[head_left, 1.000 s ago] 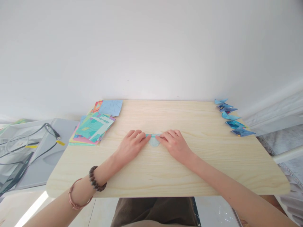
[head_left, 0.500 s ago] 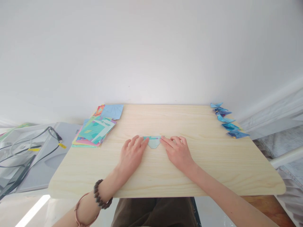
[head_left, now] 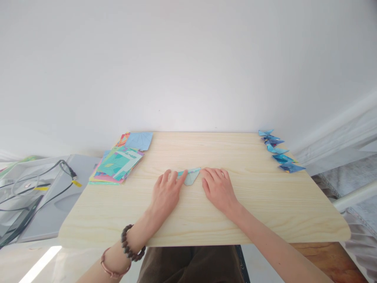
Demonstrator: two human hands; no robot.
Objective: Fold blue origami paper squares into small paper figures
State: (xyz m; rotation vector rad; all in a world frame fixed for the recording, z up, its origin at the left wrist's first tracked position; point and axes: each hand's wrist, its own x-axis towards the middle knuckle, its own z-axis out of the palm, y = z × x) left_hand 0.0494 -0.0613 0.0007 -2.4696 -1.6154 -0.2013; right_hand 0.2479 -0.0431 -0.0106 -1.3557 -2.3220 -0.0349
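Note:
A small piece of folded origami paper (head_left: 192, 177), pale with a teal strip along its far edge, lies tilted on the table between my hands. My left hand (head_left: 167, 194) pins its left part, the thumb on the strip and the fingers bent at the far edge. My right hand (head_left: 218, 188) rests palm down at the paper's right tip. Its fingertips touch that tip, while its thumb is apart from the fingers and off the paper. The fingertips cover both ends of the paper.
A loose stack of coloured paper sheets (head_left: 118, 165) sits at the table's left, with a creased blue sheet (head_left: 140, 140) behind. Several folded blue paper figures (head_left: 275, 149) line the right edge. Black cables (head_left: 63, 184) lie left of the wooden table (head_left: 206, 228); a wall (head_left: 188, 70) stands behind it.
The paper has turned slightly, its right end now farther away. My right thumb has come off it, and the right fingers have moved to its tip. The whole view has shifted a little.

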